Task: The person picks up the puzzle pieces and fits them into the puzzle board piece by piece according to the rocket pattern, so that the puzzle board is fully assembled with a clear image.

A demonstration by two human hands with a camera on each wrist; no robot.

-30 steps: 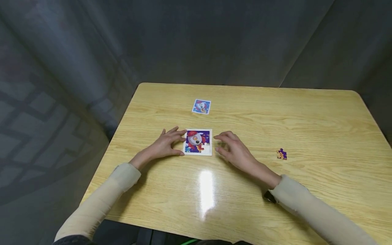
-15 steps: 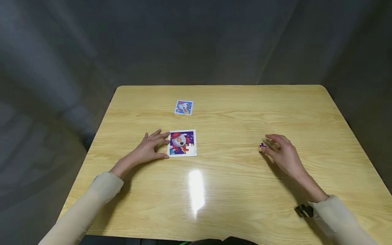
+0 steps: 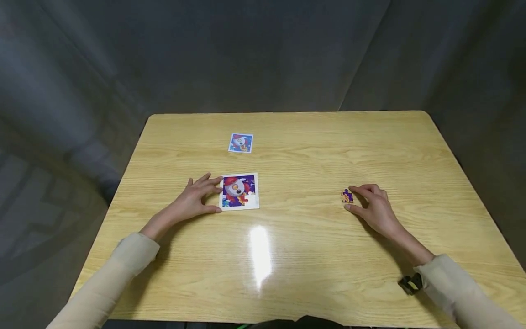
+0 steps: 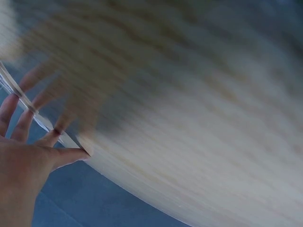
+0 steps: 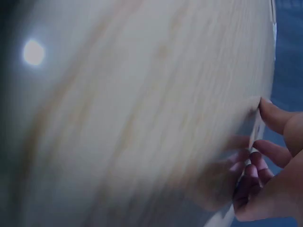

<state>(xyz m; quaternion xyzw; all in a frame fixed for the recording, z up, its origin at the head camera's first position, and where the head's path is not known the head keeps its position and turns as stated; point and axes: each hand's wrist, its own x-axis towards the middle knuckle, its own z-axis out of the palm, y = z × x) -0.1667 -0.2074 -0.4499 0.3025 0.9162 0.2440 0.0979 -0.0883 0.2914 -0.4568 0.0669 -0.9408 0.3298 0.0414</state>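
Note:
A square jigsaw puzzle board (image 3: 252, 205) with a white border lies on the table. It bears a picture of a white character in red, with a bare white gap at its lower right. My left hand (image 3: 191, 199) rests at the board's left edge, thumb and fingers spread and touching it; the left wrist view has this hand (image 4: 28, 156) low at the tabletop. Far to the right, my right hand (image 3: 377, 208) pinches a purple and orange puzzle piece (image 3: 347, 196) between thumb and forefinger, at the table surface. In the right wrist view the right hand (image 5: 277, 165) shows thumb and curled fingers.
Behind the board lies a small printed picture card (image 3: 240, 143) with the same character. The wooden table (image 3: 300, 256) has rounded far corners and a bright light reflection near the front. Dark curtains (image 3: 255, 55) hang behind it.
My right hand has gone from beside the board to the loose piece on the right and now pinches it. My left hand has stayed at the board. The head view has turned right.

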